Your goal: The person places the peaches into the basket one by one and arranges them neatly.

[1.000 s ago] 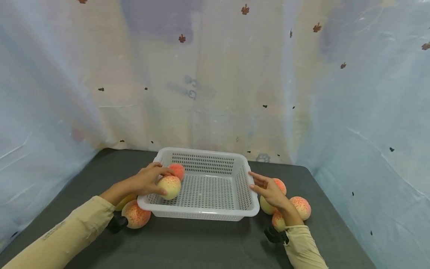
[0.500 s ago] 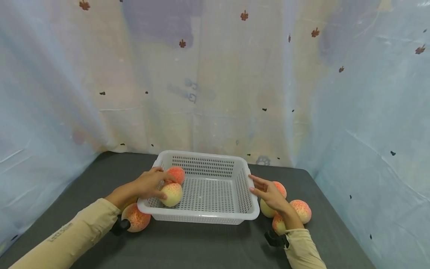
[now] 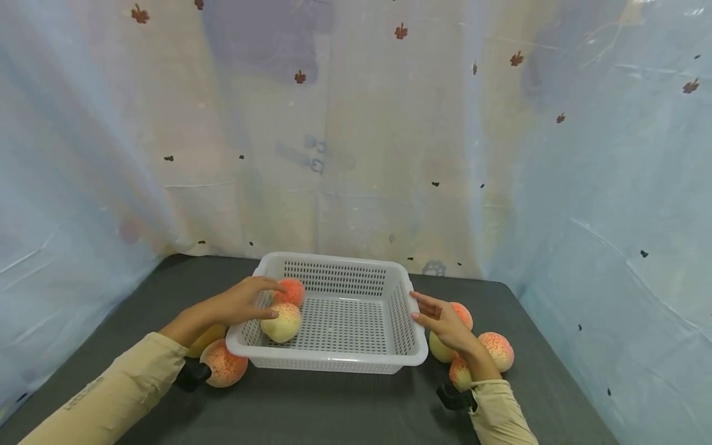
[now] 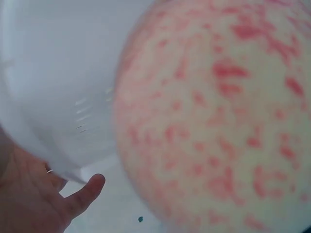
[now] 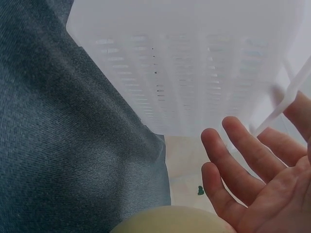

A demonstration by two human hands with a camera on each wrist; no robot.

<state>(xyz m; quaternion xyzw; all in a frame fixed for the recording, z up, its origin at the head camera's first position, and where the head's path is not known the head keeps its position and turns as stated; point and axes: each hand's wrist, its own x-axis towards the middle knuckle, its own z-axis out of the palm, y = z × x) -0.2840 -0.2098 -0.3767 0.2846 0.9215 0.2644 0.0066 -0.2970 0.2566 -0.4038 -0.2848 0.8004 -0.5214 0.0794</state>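
A white plastic basket [image 3: 356,358] with slotted walls stands mid-table. Inside its left end rest two peaches: a pale yellow one [image 3: 280,324] and a redder one [image 3: 292,292] behind it. My left hand [image 3: 241,303] reaches over the left rim, fingers spread loosely beside the pale peach, not gripping it. In the left wrist view, the left thumb [image 4: 85,194] shows beside the basket wall [image 4: 58,97]. My right hand [image 3: 445,321] touches the basket's right rim with its fingertips. The right wrist view shows its fingers [image 5: 233,170] fairly straight beside the rim.
Another peach [image 3: 224,363] sits outside the basket at front left, close to the left wrist. Behind it lies a yellow fruit [image 3: 207,340], partly hidden by the forearm. Several peaches, including a pink one [image 3: 497,351], lie around the right wrist on the dark table [image 3: 334,408].
The left hand lowered the pale peach against the redder one and let go, its fingers loosening and drawing slightly back left. The right hand stays at the basket's rim.
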